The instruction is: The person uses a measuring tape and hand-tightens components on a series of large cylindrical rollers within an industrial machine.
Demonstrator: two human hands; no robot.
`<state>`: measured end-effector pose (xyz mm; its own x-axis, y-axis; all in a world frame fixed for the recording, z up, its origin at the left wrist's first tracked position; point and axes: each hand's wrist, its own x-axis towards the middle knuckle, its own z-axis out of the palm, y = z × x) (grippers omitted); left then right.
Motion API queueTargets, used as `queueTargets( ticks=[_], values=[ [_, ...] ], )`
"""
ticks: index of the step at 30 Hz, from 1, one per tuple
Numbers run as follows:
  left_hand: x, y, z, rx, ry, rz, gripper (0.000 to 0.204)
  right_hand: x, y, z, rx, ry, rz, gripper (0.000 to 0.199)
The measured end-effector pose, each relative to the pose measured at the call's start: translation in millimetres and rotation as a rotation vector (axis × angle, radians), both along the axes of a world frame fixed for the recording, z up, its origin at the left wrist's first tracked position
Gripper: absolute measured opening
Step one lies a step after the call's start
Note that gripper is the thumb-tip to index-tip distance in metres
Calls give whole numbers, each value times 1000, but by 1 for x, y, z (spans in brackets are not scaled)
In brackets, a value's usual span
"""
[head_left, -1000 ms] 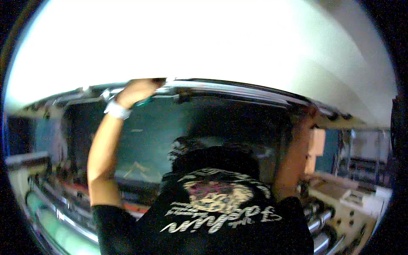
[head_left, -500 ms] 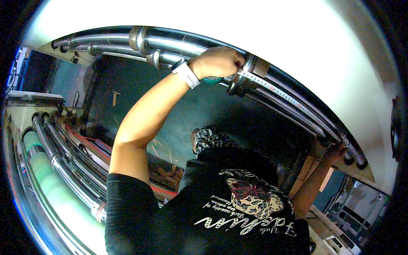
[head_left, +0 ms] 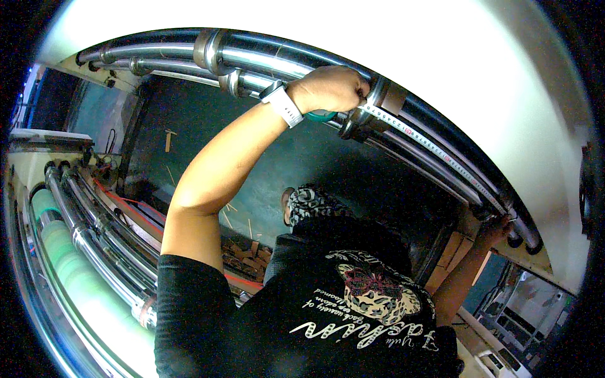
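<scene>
My left hand, with a white-strapped watch on its wrist, is closed around a round green tape measure. Its case shows only in part below my fingers. From there the white tape blade runs out to the right along a shiny metal shaft. Right beside my left knuckles is a metal collar on that shaft, and the blade crosses it. At the far right end, my right hand is closed at the blade's end, close to the machine's side frame. Its fingers are small and dark here.
A large pale machine cover arches over the shafts. Another collar sits farther left. On the left are more rollers, among them a green one. Scraps of cardboard lie on the dark floor.
The view has shifted slightly. Both hands keep their places on the tape measure, and the blade stays stretched along the shaft.
</scene>
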<state>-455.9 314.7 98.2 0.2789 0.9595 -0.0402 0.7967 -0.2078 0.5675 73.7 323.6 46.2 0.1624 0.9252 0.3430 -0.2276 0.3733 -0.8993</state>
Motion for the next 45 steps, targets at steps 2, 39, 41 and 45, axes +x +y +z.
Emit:
queueTargets(
  ticks=[2,39,41,45],
  values=[
    [4,1,-1,32,12,-4,23,29,10,-16,-73,9,-93,22],
    [31,-62,-14,-475,113,-21,16,53,61,74,-300,-1719,-110,53],
    [30,-65,-21,-472,130,-26,15,36,73,109,-334,-1815,36,51],
    [32,-68,-33,-424,36,-23,13,21,91,134,-361,-1944,196,43]
  ],
)
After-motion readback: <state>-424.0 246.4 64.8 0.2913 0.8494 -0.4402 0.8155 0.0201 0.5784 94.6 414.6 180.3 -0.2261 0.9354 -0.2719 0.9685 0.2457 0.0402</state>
